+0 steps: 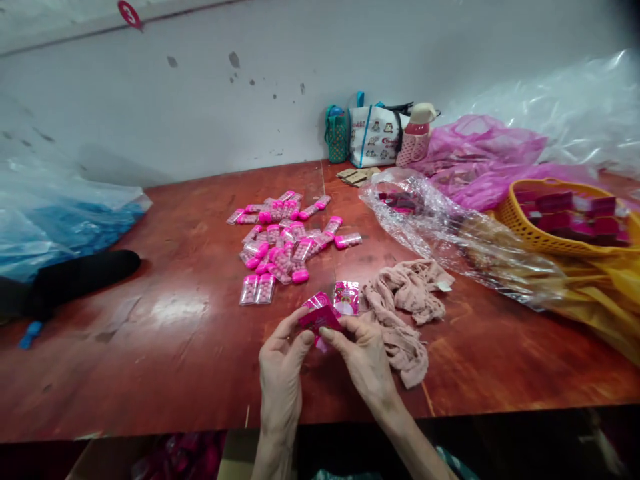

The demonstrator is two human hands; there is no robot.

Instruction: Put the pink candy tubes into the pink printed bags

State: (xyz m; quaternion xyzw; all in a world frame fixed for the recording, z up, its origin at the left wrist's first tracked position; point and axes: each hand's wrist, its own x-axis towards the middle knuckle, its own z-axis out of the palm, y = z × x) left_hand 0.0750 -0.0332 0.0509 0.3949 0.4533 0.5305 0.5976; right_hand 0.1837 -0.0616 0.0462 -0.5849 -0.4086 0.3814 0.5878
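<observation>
Between both hands, above the table's front part, is a small dark magenta printed packet [319,320]. My left hand [283,360] pinches its left side between thumb and fingers. On its right side, my right hand [367,353] grips it with the thumb on top. Just behind it a brighter pink printed piece shows; whether it belongs to the same packet I cannot tell. A pink printed packet [347,297] lies flat beyond my right hand. Farther back is a pile of small clear containers [280,233] with pink caps and pink pellets inside. Two of them [257,290] stand side by side in front.
A crumpled beige cloth [400,307] lies right of my right hand. Clear plastic [420,213] and a yellow basket [515,217] of magenta packets are farther right. A bag [373,137] and bottles stand by the wall. At left are a black sleeve [85,280] and blue-filled plastic [65,220].
</observation>
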